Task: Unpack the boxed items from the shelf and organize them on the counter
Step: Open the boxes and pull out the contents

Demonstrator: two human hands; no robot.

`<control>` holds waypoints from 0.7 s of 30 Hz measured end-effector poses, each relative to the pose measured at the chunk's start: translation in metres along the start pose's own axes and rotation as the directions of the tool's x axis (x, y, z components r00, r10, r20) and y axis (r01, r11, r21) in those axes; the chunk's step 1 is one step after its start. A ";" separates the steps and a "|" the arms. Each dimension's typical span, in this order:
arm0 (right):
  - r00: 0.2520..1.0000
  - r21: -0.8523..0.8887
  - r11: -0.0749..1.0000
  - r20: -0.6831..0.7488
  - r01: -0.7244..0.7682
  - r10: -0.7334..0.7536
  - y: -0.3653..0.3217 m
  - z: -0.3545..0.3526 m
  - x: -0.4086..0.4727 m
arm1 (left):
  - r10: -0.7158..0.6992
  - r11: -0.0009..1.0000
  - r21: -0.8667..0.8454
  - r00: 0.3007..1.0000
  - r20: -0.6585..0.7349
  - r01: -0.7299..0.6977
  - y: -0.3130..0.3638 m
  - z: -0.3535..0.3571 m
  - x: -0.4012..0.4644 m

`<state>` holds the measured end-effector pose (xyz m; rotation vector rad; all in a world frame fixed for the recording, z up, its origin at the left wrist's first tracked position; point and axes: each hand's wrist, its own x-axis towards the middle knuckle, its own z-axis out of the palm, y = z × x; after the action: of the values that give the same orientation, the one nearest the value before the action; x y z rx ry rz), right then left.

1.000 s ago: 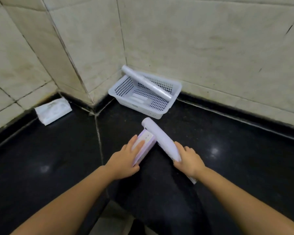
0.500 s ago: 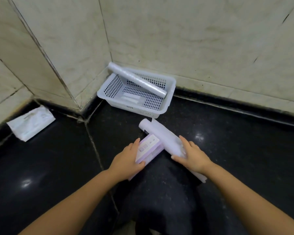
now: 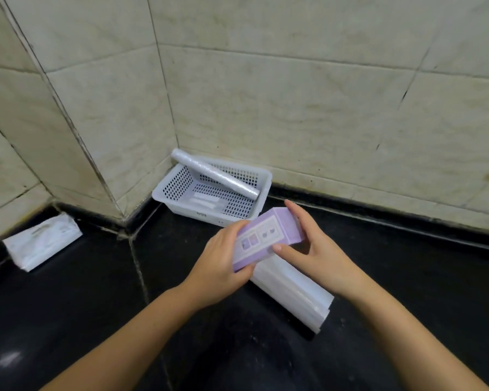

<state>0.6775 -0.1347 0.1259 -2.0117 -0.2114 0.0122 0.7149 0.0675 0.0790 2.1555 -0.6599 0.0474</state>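
Nearest the camera, a white roll of folded plastic film (image 3: pixel 291 289) lay out of its packaging on the black counter (image 3: pixel 68 320), running from under the hands toward the near right. Just above it, both hands held the purple box (image 3: pixel 268 239) off the counter: the left hand (image 3: pixel 223 263) gripped its near end with fingers curled around it, while the right hand (image 3: pixel 314 246) clasped the far end, thumb on the printed face and fingers over the top edge. Whether the box was empty or had more inside could not be told.

Farther back, a white perforated basket (image 3: pixel 178 183) sat in the corner against the tiled wall, with a clear film roll (image 3: pixel 215 174) propped slantwise across its rim and a few small white pieces lying on its floor. Well off to the left, a white soft packet (image 3: pixel 44 242) rested by the wall.

By this showing the unpacking looked partly done: one roll was out and lying loose, and another was in the basket. The box was not yet set aside, and the loose roll probably needed a tidy place. No shelf was in view.
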 end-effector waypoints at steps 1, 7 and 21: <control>0.999 -0.021 1.000 -0.031 0.016 -0.017 -0.003 -0.005 -0.002 | 0.028 1.000 0.013 0.999 0.019 -0.029 0.007 0.000 0.004; 0.998 -0.039 0.998 0.048 0.054 -0.052 -0.007 -0.029 -0.016 | -0.039 0.984 -0.153 0.945 0.324 0.093 0.038 -0.008 0.030; 0.985 -0.058 0.985 0.054 0.166 -0.162 -0.010 -0.041 -0.023 | 0.139 0.978 0.147 0.989 0.047 -0.145 0.048 -0.007 0.026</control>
<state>0.6580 -0.1708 0.1504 -2.0514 -0.4130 -0.0501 0.7159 0.0383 0.1252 2.2545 -0.8553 0.1384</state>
